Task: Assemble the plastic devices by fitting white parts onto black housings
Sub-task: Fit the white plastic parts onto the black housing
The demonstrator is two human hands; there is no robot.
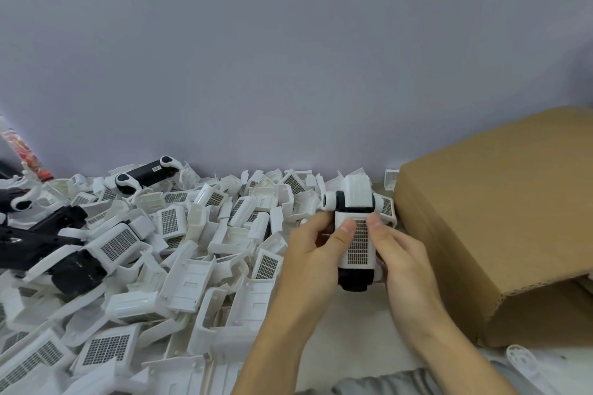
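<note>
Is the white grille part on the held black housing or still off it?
On: the white grille part lies over the black housing, both thumbs pressing it. Fully seated: cannot tell.

Glossy white plastic parts (189,279); matt brown cardboard box (500,218)

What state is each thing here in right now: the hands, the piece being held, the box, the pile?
Left hand: grips the device, thumb pressing the grille.
Right hand: grips the device, thumb on the grille.
Device: held upright, white grille part on its black housing.
Cardboard box: lying on its side, flap open.
White parts: loose, heaped.
Black housings: lying on the pile at left.
</note>
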